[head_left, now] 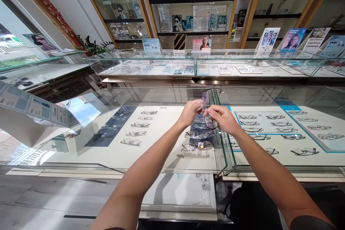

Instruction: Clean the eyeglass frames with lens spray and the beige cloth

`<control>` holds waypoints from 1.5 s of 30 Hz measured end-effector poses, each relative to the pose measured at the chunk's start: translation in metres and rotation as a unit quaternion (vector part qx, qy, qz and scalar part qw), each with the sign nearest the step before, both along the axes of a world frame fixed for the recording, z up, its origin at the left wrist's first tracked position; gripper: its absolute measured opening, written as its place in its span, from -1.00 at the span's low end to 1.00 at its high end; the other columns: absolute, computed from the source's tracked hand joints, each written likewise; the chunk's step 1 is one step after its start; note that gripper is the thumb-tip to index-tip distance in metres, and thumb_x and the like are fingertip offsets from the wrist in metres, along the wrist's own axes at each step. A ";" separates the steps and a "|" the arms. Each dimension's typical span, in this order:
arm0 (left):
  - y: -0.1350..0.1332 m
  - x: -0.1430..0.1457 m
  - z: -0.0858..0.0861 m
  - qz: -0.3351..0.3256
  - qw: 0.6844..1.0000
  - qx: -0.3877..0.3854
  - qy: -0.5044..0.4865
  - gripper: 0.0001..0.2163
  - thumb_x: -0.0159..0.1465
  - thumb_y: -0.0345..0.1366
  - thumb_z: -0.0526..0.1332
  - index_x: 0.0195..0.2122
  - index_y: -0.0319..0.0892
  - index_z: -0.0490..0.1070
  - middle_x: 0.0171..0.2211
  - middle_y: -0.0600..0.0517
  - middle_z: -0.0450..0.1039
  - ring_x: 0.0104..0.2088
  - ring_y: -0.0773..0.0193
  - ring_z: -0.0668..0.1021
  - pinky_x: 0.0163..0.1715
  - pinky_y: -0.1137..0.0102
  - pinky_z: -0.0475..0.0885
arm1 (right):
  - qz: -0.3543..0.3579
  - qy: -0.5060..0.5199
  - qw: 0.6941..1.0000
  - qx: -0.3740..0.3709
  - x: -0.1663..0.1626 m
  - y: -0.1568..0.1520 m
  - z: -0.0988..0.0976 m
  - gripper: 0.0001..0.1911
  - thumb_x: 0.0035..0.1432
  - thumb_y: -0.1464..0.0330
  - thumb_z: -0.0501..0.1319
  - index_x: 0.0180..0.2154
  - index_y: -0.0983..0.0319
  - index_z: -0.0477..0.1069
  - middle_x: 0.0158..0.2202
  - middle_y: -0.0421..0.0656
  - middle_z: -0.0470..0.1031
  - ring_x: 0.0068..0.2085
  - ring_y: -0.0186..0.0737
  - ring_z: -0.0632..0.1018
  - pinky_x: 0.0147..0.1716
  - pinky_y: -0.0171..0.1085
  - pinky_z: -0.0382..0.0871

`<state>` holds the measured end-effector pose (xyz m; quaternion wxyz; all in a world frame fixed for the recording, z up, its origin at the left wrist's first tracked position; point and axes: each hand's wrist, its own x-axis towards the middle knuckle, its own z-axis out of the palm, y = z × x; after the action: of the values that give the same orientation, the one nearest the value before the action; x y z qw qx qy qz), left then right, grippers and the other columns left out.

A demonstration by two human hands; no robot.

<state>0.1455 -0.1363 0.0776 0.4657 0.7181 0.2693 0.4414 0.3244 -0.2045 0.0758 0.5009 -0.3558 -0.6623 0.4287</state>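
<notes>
A pair of eyeglasses (205,97) is held up over the glass display case, turned on end so one lens is above the other. My left hand (192,112) is closed with its fingertips at the upper part of the frame. Closed around the middle of the glasses, my right hand (221,116) pinches them between thumb and fingers. The lower lens and a dark rim show beneath my right fingers. What exactly each fingertip presses on is too small to tell.
Under the glass top (161,97) lie rows of eyeglasses. An open drawer (185,190) juts out below the case. At left stands a folded leaflet (35,104), and a dark stool (253,205) is at lower right. More display cases and shelves (192,33) stand behind.
</notes>
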 end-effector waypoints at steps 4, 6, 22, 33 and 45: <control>0.000 -0.002 -0.002 -0.004 1.000 0.014 0.019 -0.42 0.36 0.26 0.02 -0.54 -0.13 0.33 -0.56 0.04 0.30 -0.47 0.25 0.34 -0.35 0.30 0.24 | -0.041 0.021 0.999 0.005 0.006 0.003 0.002 -0.47 0.34 -0.12 0.26 -0.28 0.22 0.60 -0.56 -0.32 0.16 -0.54 -0.36 0.13 -0.52 -0.27 -0.04; -0.001 -0.002 -0.004 0.001 0.997 0.044 0.057 -0.42 0.35 0.28 0.07 -0.55 -0.13 0.29 -0.56 0.06 0.26 -0.47 0.26 0.31 -0.37 0.32 0.19 | -0.074 0.046 0.996 0.010 0.008 0.006 0.003 -0.48 0.32 -0.13 0.28 -0.28 0.21 0.60 -0.56 -0.32 0.13 -0.53 -0.35 0.12 -0.51 -0.27 -0.05; 0.041 -0.024 -0.023 0.155 0.984 0.051 0.078 -0.73 0.41 0.00 0.15 -0.25 -0.10 0.36 -0.30 0.03 0.43 -0.28 0.18 0.44 -0.20 0.32 0.29 | -0.100 0.064 0.993 -0.001 0.016 0.009 0.005 -0.50 0.29 -0.13 0.30 -0.29 0.18 0.64 -0.57 -0.31 0.10 -0.51 -0.31 0.10 -0.48 -0.26 -0.03; 0.112 -0.088 -0.056 0.361 0.909 -0.015 0.209 -0.86 0.32 -0.28 0.26 -0.12 -0.10 0.37 -0.09 -0.08 0.52 -0.04 0.04 0.53 0.03 0.21 0.37 | -0.072 0.131 0.987 -0.059 0.036 0.017 0.006 -0.63 0.15 0.03 0.38 -0.42 0.21 0.56 -0.50 -0.24 0.30 -0.53 -0.37 0.17 -0.58 -0.31 -0.04; 0.116 -0.098 -0.064 0.376 0.890 -0.045 0.254 -0.82 0.28 -0.26 0.31 -0.13 -0.07 0.39 -0.10 -0.08 0.60 -0.07 0.04 0.58 -0.03 0.24 0.39 | -0.058 0.154 0.984 -0.075 0.040 0.020 0.006 -0.68 0.12 0.10 0.36 -0.47 0.20 0.53 -0.57 -0.26 0.18 -0.54 -0.34 0.16 -0.61 -0.31 0.03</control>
<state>0.0477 -0.0202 0.0141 0.2128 0.6292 0.6478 0.3730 0.3649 -0.1850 0.0818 0.5924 -0.3599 -0.5218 0.4972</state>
